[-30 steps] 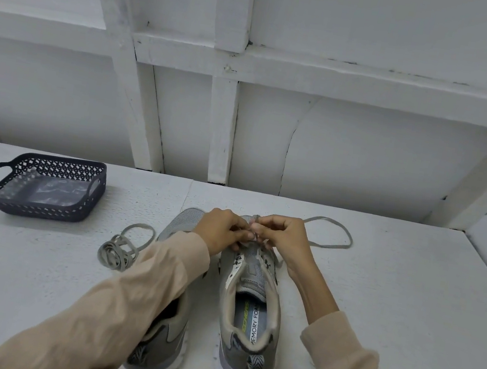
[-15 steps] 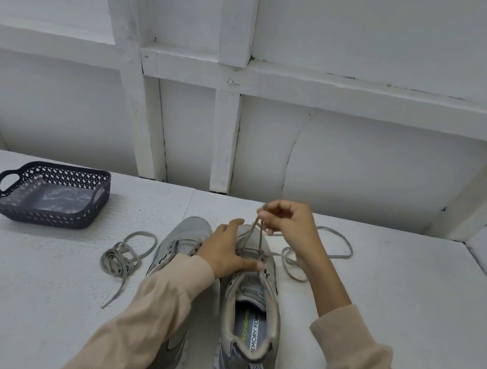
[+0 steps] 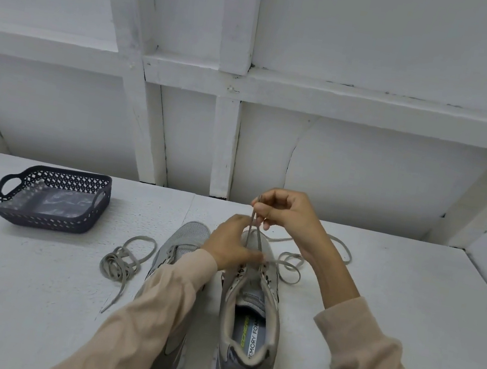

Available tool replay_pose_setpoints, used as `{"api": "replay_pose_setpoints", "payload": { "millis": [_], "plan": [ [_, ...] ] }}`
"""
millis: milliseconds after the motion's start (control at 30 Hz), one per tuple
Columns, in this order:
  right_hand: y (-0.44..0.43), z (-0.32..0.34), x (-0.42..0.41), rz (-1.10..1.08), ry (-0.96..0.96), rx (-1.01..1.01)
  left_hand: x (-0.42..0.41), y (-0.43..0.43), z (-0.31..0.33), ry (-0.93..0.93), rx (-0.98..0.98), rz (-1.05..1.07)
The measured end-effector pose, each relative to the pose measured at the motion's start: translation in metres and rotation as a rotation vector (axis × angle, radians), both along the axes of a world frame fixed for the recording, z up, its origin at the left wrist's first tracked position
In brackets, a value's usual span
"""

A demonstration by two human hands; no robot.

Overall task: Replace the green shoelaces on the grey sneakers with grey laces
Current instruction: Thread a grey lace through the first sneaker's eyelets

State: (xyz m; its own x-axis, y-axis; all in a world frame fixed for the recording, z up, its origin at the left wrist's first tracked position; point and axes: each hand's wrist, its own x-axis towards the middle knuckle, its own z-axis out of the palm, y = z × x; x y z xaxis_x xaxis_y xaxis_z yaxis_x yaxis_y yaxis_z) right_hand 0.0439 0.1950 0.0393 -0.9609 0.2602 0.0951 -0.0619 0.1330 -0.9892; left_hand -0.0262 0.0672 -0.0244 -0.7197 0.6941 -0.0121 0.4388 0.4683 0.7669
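Observation:
Two grey sneakers stand side by side on the white table, toes pointing away from me. My right hand [image 3: 287, 215] pinches the end of a grey lace [image 3: 251, 234] and holds it taut above the toe end of the right sneaker [image 3: 250, 330]. The rest of that lace lies in loops [image 3: 290, 263] on the table to the right. My left hand [image 3: 234, 244] grips the right sneaker's front eyelet area. My left sleeve covers much of the left sneaker [image 3: 186, 239]. A second grey lace [image 3: 121, 263] lies bundled to the left of the shoes.
A dark perforated basket [image 3: 50, 197] with handles sits at the back left of the table [image 3: 8, 290]. A white panelled wall [image 3: 251, 89] rises right behind the table. The table's right edge runs along the far right.
My right hand has pulled the lace upward and away from the shoe, drawing it through the front eyelets. My left hand stayed down on the sneaker. The camera view tilted up slightly.

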Motion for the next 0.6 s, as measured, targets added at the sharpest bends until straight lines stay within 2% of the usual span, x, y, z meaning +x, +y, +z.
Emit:
{"api": "replay_pose_setpoints", "payload": {
  "millis": [100,167,400,467,600],
  "plan": [
    [0.002,0.002,0.000,0.012,-0.049,0.020,-0.002,0.010,0.003,-0.314,0.223,-0.064],
    [0.004,0.004,-0.002,0.024,-0.072,0.034,0.001,0.014,-0.006,-0.464,0.290,-0.125],
    [0.017,0.026,-0.022,0.067,-0.124,0.090,-0.004,0.018,-0.033,-0.597,0.392,-0.159],
    [0.022,0.042,-0.031,0.062,-0.086,0.041,-0.005,0.018,-0.035,-0.609,0.386,-0.174],
    [0.035,0.067,-0.050,-0.054,0.075,-0.180,-0.005,0.018,-0.038,-0.622,0.399,-0.194]
  ]
}}
